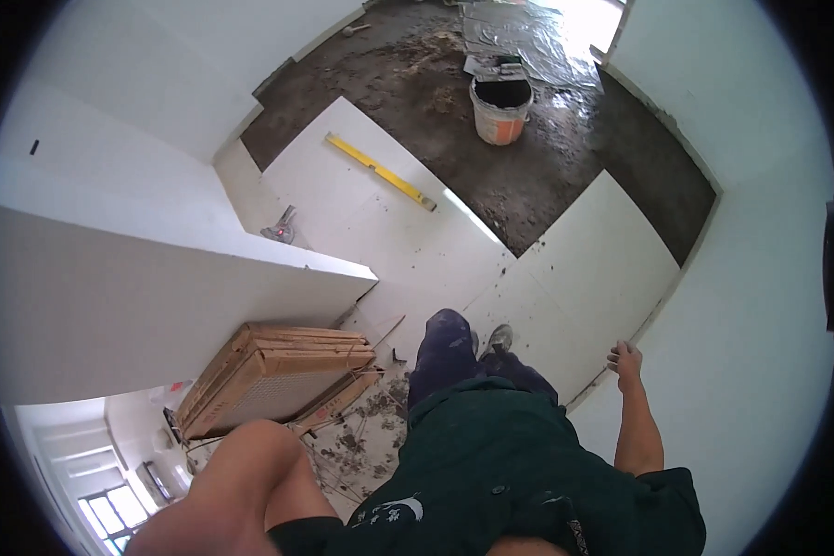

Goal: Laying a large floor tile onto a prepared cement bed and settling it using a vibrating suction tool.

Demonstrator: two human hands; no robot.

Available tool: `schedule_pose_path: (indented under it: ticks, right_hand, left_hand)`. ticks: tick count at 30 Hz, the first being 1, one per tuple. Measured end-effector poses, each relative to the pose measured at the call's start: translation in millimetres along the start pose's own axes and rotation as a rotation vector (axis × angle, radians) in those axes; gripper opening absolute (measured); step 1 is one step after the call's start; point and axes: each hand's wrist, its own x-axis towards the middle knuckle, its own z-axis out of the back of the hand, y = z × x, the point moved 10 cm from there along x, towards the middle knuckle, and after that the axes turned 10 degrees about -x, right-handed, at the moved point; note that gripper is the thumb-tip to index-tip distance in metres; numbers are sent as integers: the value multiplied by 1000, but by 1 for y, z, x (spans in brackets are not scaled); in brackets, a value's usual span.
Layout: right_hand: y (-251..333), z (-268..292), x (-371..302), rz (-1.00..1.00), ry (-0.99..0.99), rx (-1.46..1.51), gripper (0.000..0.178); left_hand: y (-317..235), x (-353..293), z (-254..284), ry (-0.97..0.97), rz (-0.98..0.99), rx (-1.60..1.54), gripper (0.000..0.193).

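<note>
On white tiles (347, 208), a level (380, 171) slants far-left.

Level (380, 172) on laid tiles (389, 246), front left. Small tool (284, 227) on them too, nearer, further left. Bucket (501, 128) beyond tiles on floor (408, 97), sheet (551, 42) behind it. Boxes (292, 378) left of legs (445, 357).

This is an indoor room under renovation: pale floor tiles (612, 241) cover the centre, while rough dark ground (408, 83) lies bare at the upper centre around a stained bucket (500, 127). A yellow spirit level (380, 172) rests left of centre; cardboard packs (306, 345) stand lower left.
</note>
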Motion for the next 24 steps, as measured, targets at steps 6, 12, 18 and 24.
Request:
schedule_pose_path:
  ticks: [6,12,18,24]
  right_hand:
    - [43,-27,58,-75,41,-63,38]
    - [83,-55,74,-180,-11,-29,35]
    - [157,-75,88,-279,-38,-32,35]
    - [196,-72,143,-359,-49,-6,33]
  left_hand:
    - [110,-354,37,281,1175,542,61]
    - [97,-622,4,389,1841,372,30]
    - [235,-691,-128,664,1759,-209,30]
    - [390,-755,-209,920,1512,-303,34]
